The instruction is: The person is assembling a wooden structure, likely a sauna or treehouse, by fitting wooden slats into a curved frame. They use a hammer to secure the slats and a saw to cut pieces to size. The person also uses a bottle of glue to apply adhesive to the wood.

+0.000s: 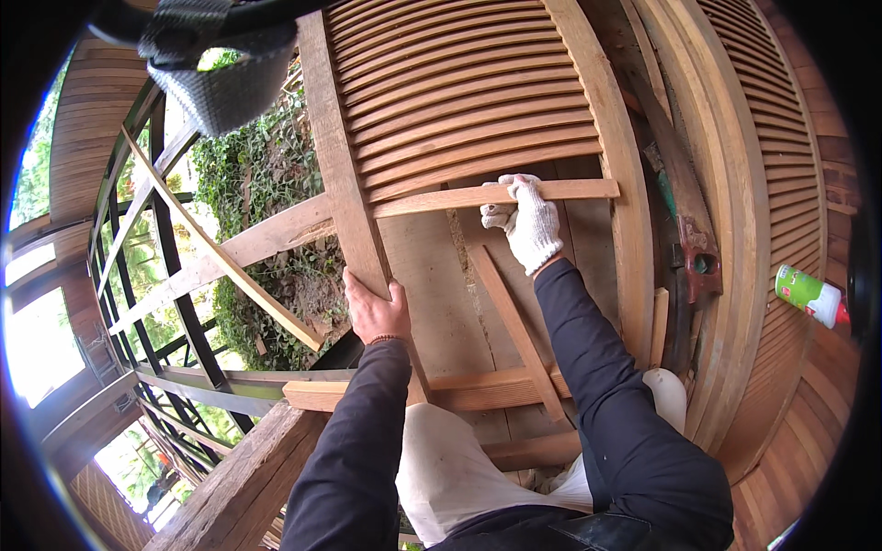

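A wooden louvered panel (317,101) lies in front of me, its upper part filled with rows of slats. My right hand (533,225), in a white knit glove, is closed around a loose-looking wooden slat (432,201) that spans the frame just below the lowest fitted row. The slat's right end rests at the right side rail (634,257); its left end meets the left side rail (351,197). Bare, my left hand (377,314) grips that left rail lower down, thumb along its inner edge. Another slat (519,326) lies slanted inside the open lower part of the frame.
On the right lie a handsaw (700,253) with a wooden handle, another louvered panel (795,184) and a green-and-white bottle (808,296) with a red cap. A thick timber beam (243,477) stands lower left. Long thin strips (220,257) cross above plants and a dark metal railing.
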Tool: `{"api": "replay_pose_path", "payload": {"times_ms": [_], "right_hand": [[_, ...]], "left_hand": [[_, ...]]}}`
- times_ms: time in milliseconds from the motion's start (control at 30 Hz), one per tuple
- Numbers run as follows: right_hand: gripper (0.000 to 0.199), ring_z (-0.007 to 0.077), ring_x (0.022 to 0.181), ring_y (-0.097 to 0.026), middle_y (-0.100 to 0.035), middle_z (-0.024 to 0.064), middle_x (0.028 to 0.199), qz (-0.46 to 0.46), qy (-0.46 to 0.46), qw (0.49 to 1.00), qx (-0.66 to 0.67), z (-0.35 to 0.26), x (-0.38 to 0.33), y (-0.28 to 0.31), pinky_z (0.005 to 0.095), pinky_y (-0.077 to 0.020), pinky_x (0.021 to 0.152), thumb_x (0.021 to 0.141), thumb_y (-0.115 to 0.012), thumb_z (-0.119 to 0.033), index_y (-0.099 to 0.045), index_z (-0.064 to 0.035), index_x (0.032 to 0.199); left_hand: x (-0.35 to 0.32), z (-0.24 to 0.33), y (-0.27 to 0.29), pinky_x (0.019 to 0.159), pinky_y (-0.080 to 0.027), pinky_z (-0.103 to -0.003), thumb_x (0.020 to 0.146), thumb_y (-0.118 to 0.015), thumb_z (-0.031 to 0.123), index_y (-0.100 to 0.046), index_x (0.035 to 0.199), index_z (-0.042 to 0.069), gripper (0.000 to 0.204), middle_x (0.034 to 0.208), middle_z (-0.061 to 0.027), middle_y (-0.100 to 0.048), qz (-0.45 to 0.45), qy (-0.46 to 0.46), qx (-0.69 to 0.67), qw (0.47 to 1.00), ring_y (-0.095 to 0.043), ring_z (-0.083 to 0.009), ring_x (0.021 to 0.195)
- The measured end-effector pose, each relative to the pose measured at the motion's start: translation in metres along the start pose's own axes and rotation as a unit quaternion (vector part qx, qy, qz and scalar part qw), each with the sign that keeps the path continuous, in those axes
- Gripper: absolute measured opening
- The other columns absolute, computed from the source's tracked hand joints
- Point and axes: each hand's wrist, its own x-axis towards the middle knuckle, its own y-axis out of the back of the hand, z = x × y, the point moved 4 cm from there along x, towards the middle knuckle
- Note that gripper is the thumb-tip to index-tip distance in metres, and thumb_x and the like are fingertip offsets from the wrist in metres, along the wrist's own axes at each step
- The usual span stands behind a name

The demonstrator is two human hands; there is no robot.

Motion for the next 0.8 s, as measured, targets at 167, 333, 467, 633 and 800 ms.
{"api": "replay_pose_path", "payload": {"times_ms": [167,333,467,633,800], "right_hand": [[0.017,0.0303,0.068,-0.07,-0.072,0.0245,0.101,-0.019,-0.015,1.0,-0.019,-0.006,-0.001,-0.002,0.0408,-0.0622,0.055,0.102,-0.05,-0.014,-0.062,-0.0034,0.108],[0.014,0.0256,0.063,-0.07,-0.072,0.0225,0.097,-0.035,0.047,0.996,-0.069,-0.031,-0.021,-0.026,0.0354,-0.0606,0.052,0.098,-0.052,-0.01,-0.063,-0.0035,0.104],[0.018,0.0209,0.056,-0.061,-0.072,0.0227,0.103,0.055,0.098,0.992,0.054,-0.04,-0.058,0.006,0.0331,-0.054,0.047,0.096,-0.051,-0.011,-0.065,-0.0033,0.104],[0.029,0.0229,0.082,-0.071,-0.058,0.0132,0.136,-0.149,0.118,0.98,-0.06,-0.038,-0.117,-0.014,0.0367,-0.0628,0.068,0.091,-0.071,-0.007,-0.062,-0.0041,0.119],[0.039,0.039,0.112,-0.068,-0.046,0.0185,0.15,-0.325,0.024,0.945,-0.028,-0.037,-0.149,-0.06,0.051,-0.0589,0.094,0.09,-0.061,0.003,-0.061,0.0063,0.129]], "left_hand": [[0.001,0.0,0.001,0.101,-0.049,-0.048,0.083,-0.07,0.034,-0.025,0.156,0.002,0.092,0.142,-0.0259,-0.051,-0.012,0.004,-0.009,1.0,-0.057,-0.0408,0.124],[0.001,0.007,0.004,0.096,-0.052,-0.047,0.082,-0.069,0.034,-0.026,0.155,0.001,0.091,0.133,-0.0228,-0.054,-0.021,0.016,-0.017,1.0,-0.058,-0.04,0.12],[0.001,0.003,0.008,0.096,-0.052,-0.048,0.082,-0.069,0.035,-0.026,0.155,0.0,0.091,0.134,-0.0228,-0.054,-0.01,0.013,-0.019,1.0,-0.059,-0.0403,0.119],[0.0,0.005,0.004,0.097,-0.051,-0.048,0.083,-0.069,0.035,-0.026,0.155,0.0,0.091,0.136,-0.0239,-0.053,0.002,-0.007,-0.011,1.0,-0.059,-0.0405,0.12],[0.003,0.001,0.002,0.098,-0.05,-0.048,0.083,-0.069,0.035,-0.027,0.155,0.0,0.091,0.137,-0.0248,-0.053,0.001,-0.001,-0.012,1.0,-0.058,-0.0407,0.121]]}}
